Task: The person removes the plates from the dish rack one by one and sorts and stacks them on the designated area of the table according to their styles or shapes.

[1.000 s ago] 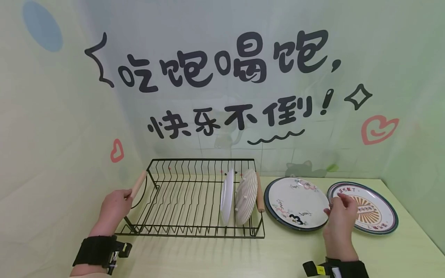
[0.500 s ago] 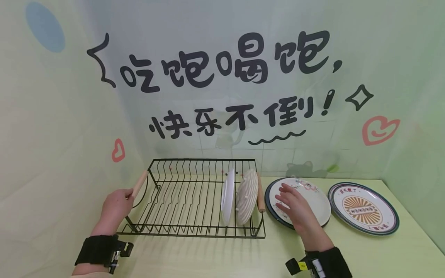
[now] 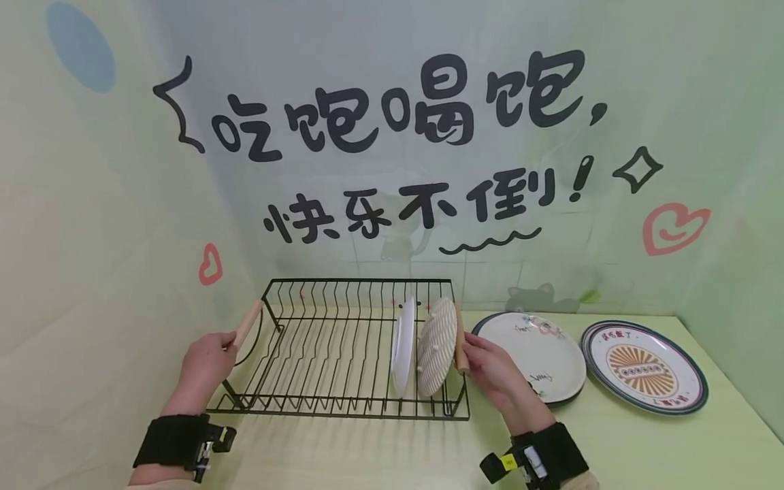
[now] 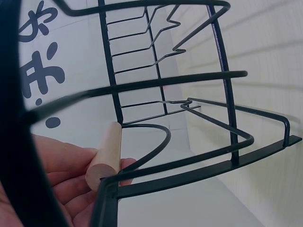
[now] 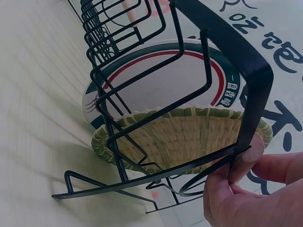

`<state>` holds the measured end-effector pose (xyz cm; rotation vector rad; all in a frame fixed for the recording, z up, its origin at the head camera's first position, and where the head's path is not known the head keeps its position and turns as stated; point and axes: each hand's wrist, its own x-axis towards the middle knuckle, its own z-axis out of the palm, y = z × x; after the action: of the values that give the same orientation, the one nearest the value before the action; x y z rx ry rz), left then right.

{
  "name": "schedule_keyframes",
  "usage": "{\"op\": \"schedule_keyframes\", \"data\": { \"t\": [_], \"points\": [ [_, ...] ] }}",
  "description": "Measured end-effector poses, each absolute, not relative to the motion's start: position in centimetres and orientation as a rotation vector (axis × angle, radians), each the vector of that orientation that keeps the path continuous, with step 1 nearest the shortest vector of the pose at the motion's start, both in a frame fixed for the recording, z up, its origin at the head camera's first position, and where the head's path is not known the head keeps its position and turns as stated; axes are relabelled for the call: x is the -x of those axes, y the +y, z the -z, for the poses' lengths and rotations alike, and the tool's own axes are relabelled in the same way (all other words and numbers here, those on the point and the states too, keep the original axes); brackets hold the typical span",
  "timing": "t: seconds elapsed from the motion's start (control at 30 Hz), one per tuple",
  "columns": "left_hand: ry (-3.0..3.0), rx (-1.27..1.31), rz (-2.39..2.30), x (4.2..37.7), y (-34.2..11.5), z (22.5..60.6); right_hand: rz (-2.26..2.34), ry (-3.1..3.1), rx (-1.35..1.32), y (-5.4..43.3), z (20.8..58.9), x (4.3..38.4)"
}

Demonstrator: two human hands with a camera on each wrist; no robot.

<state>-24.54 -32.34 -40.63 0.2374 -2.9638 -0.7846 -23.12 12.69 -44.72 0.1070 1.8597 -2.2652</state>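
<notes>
A black wire dish rack (image 3: 343, 416) stands on the table, with a wooden handle at each end. My left hand (image 3: 208, 361) grips the left handle (image 4: 106, 156), fingers and thumb around the wood. At the other end, my right hand (image 3: 496, 367) holds the right wooden handle (image 3: 461, 347) between thumb and fingers, as the right wrist view shows up close. Two dishes stand on edge in the rack's right part: a white plate (image 3: 402, 347) with a green and red border (image 5: 217, 71), and a woven-look dish (image 3: 437, 350) with a green rim (image 5: 189, 112).
To the right of the rack lies a white floral plate (image 3: 551, 357) on top of a dark-rimmed one. Farther right is a stack of plates (image 3: 643, 371), the top one bearing a sunburst print. Behind the table (image 3: 343, 456) rises a wall sheet (image 3: 392, 41) with large lettering.
My right hand has moved left from the sunburst plates, over the floral plate, to the rack's right handle, which it now holds. My left hand stays on the left handle.
</notes>
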Motion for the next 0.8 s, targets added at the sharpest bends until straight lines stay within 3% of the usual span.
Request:
{"op": "schedule_keyframes", "data": {
  "t": [0.57,0.8],
  "points": [
    [-2.974,-0.246,0.817,24.5,-31.8,40.5,2.355,1.774,-0.162,12.5,44.4,23.2],
    [-3.004,-0.112,0.678,23.5,-28.4,39.5,2.374,1.768,-0.170,12.2,44.6,23.3]
  ]
}}
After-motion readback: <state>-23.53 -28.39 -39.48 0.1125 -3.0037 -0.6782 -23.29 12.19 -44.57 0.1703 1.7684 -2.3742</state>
